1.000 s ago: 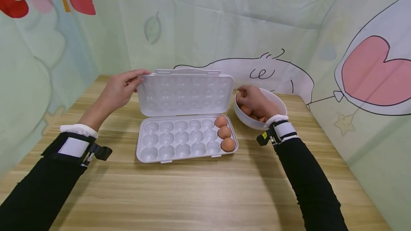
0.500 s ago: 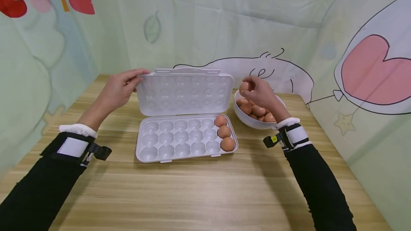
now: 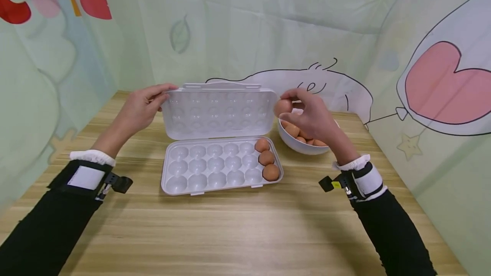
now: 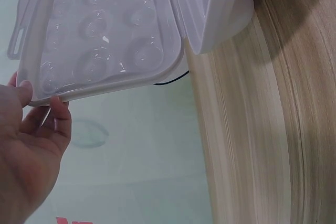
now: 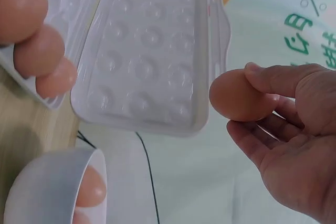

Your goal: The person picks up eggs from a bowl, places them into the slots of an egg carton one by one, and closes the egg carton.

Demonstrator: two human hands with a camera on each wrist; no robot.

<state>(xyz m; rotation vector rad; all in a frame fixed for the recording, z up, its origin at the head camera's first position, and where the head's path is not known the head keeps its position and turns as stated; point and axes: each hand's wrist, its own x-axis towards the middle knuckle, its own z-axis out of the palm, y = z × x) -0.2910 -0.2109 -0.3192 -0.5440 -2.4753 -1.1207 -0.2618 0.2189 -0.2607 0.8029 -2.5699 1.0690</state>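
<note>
My left hand (image 3: 140,107) pinches the upper left corner of the raised lid (image 3: 218,114) of a white plastic egg box. In the left wrist view the thumb (image 4: 23,92) lies on the lid's inner face, with fingers behind its edge. The box's base (image 3: 215,188) lies flat, and three brown eggs (image 3: 266,157) fill its rightmost column. Between thumb and fingers my right hand (image 3: 312,114) holds another brown egg (image 5: 239,95), above the left rim of a white bowl (image 3: 303,147) and beside the lid's right edge. More brown eggs (image 3: 292,130) lie in the bowl, partly hidden by that hand.
The wooden table (image 3: 230,233) carries the box and the bowl, which stands just right of the box. A printed cloth (image 3: 238,33) hangs close behind and along both sides of the table.
My right hand has risen out of the bowl with an egg and moved slightly left toward the lid. The left hand and the lid stay in place.
</note>
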